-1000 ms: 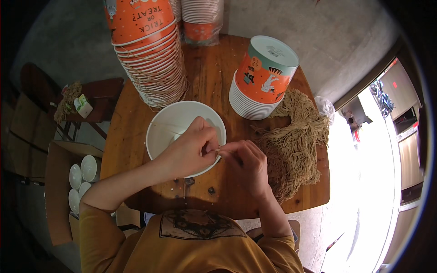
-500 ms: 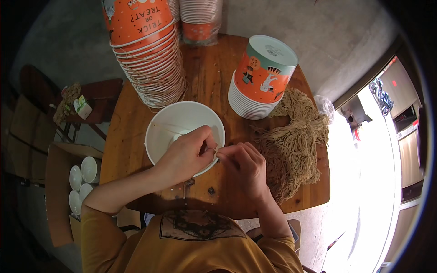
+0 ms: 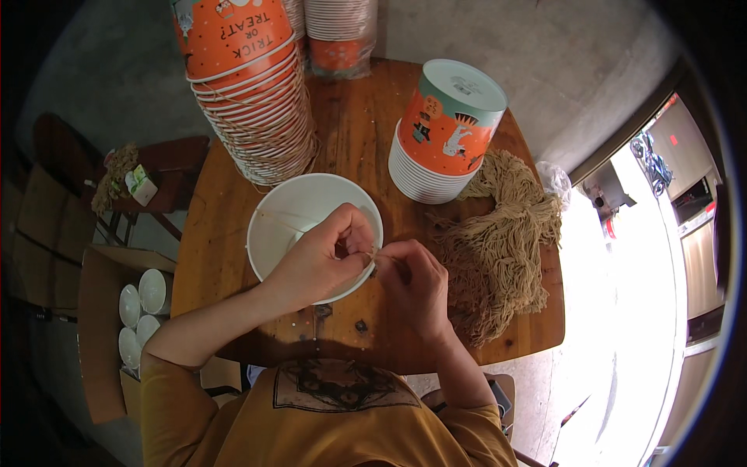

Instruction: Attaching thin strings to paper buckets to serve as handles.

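A white paper bucket stands mouth up on the wooden table before me, a thin tan string running across its inside. My left hand reaches over the bucket's mouth, thumb and fingertips pinched on the string by the right rim. Against it, my right hand pinches the same string at the rim, its fingers curled. The string's end between the fingertips is too small to make out. To the right of that hand lies a big bundle of tan strings.
Behind the bucket rises a tall stack of orange buckets with strings. A shorter upside-down stack stands at back right, wrapped buckets at the back. A cardboard box with white buckets is on the left; a side table stands beyond.
My left fingers have lifted and opened slightly around the pinch. The right hand has shifted a little left and turned, still at the string. The bucket has barely moved.
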{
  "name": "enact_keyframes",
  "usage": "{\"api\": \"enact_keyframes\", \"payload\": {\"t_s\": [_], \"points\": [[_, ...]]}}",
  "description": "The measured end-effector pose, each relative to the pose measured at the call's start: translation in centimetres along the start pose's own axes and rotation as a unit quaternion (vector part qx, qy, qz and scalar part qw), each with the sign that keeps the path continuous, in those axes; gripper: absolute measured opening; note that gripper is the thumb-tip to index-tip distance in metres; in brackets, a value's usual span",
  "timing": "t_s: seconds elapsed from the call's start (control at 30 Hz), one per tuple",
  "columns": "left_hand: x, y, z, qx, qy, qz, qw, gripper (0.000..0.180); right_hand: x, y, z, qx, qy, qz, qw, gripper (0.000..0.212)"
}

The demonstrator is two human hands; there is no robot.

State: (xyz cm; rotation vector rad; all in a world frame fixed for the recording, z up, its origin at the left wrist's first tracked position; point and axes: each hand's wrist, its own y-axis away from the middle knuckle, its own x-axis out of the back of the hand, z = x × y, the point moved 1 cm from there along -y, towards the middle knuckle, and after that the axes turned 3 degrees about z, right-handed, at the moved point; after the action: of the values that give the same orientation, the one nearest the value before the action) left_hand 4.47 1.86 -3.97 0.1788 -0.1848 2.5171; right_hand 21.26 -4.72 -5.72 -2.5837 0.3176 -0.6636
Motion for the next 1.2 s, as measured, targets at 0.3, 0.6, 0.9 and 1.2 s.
{"api": "enact_keyframes", "payload": {"t_s": [0.3,0.6,0.9,1.2], "points": [[0.2,-0.3,0.3,0.026,0.057,-0.027,0.998,0.031,-0.9,0.5,1.1,-0.156,-0.145,0.0,0.977,0.007],[0.1,-0.4,0.0,0.105,0.17,-0.019,0.98,0.032,-0.7,0.3,1.1,-0.002,0.003,0.066,0.998,0.015],[-0.3,-0.4,-0.1,0.152,0.194,-0.029,0.969,0.032,1.4,-0.6,0.7,0.188,0.116,0.034,0.975,0.029],[-0.3,-0.2,-0.3,0.143,0.192,-0.028,0.971,0.032,2.7,-1.8,0.1,0.289,0.194,-0.056,0.936,0.027]]}}
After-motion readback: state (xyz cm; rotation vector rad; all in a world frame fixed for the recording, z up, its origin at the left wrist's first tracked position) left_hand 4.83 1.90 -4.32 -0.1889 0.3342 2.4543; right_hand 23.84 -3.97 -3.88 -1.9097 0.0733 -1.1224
